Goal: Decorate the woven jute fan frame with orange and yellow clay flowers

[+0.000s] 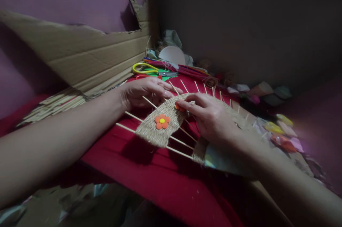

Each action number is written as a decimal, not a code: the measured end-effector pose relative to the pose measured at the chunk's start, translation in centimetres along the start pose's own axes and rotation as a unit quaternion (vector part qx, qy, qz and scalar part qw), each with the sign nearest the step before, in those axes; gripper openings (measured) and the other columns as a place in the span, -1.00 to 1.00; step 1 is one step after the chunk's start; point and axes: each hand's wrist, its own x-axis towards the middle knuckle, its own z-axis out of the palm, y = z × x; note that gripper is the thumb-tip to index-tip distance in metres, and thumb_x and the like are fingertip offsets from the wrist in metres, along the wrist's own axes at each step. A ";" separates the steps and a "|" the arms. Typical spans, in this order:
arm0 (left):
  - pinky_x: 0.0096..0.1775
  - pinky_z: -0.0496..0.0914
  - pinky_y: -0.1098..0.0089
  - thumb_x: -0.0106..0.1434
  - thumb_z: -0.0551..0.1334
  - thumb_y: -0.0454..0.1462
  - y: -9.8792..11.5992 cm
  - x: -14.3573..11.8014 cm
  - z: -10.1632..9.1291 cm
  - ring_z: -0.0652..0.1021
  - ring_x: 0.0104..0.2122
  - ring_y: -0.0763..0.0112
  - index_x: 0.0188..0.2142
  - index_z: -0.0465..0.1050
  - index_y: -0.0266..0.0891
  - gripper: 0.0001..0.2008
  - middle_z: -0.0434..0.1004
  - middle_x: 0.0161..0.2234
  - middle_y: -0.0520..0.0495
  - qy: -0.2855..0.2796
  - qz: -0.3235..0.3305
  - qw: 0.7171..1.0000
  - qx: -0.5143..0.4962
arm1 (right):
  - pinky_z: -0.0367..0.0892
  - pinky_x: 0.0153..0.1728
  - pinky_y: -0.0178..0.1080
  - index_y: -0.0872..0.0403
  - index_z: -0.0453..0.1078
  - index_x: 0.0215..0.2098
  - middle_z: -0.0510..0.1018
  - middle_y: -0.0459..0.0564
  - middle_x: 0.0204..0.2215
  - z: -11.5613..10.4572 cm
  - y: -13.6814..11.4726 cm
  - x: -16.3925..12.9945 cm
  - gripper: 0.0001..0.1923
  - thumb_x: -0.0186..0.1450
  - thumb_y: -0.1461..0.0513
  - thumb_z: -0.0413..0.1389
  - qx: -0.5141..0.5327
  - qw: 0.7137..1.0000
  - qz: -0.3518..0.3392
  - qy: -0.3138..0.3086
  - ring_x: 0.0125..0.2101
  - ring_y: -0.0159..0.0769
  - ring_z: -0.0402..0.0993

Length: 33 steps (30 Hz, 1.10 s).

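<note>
The right hand [213,118] has its fingers [187,105] laid flat, pressing a small orange piece [178,107] onto the woven twine fan [160,127]; nothing is pinched. The left hand [145,92] rests open on the fan's far edge, steadying it. The fan lies on the red worktop [149,180], its thin sticks [128,128] jutting out. It looks light, the weave soft, the sticks brittle; it is best held by the woven band. An orange foam flower [162,121] sits on it. Scissors [145,68] lie beyond.
</note>
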 end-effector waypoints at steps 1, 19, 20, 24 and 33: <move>-0.25 0.46 0.33 0.12 0.17 -0.48 0.0 0.0 0.0 0.61 -0.31 0.25 0.05 0.37 -0.47 -0.54 0.62 -0.27 -0.29 0.003 0.000 1.000 0.002 | 0.37 -0.19 -0.14 0.04 0.38 0.00 0.50 0.04 -0.11 0.2 0.0 0.0 -0.60 0.22 0.42 0.02 -0.010 1.000 -0.005 -0.002 -0.19 -0.22 0.41; -0.23 0.47 0.38 0.12 0.21 -0.47 0.2 -0.2 0.2 0.60 -0.29 0.27 -0.03 0.44 -0.42 -0.62 0.62 -0.25 -0.21 -0.009 0.003 1.000 0.000 | 0.40 -0.23 -0.09 0.08 0.36 -0.05 0.48 0.12 -0.19 -1.2 -1.0 -1.1 -0.66 0.27 0.40 -0.08 0.006 1.000 0.005 0.024 -0.19 -0.19 0.42; -0.23 0.47 0.39 0.13 0.20 -0.47 0.2 -0.2 0.2 0.60 -0.29 0.28 -0.03 0.44 -0.41 -0.62 0.62 -0.25 -0.20 -0.009 0.003 1.000 -0.001 | 0.40 -0.22 -0.09 0.09 0.36 -0.04 0.48 0.12 -0.19 -1.1 -1.0 -1.2 -0.67 0.29 0.39 -0.08 0.002 1.000 0.005 0.023 -0.18 -0.19 0.42; -0.22 0.47 0.42 0.13 0.20 -0.48 0.1 -0.2 0.1 0.60 -0.29 0.31 -0.03 0.44 -0.42 -0.63 0.63 -0.29 -0.16 0.004 0.009 1.000 -0.005 | 0.37 -0.18 -0.08 0.10 0.36 -0.03 0.49 0.14 -0.17 -0.8 -1.0 -1.3 -0.70 0.33 0.35 -0.08 0.002 1.000 0.005 0.008 -0.15 -0.16 0.41; -0.25 0.48 0.40 0.13 0.20 -0.48 0.1 -0.3 0.2 0.61 -0.30 0.26 0.09 0.32 -0.49 -0.51 0.62 -0.26 -0.28 0.000 0.006 1.000 -0.010 | 0.39 -0.15 -0.08 0.12 0.34 0.04 0.47 0.13 -0.10 -1.2 -1.2 -1.5 -0.62 0.30 0.41 -0.08 0.015 1.000 0.006 0.011 -0.11 -0.19 0.40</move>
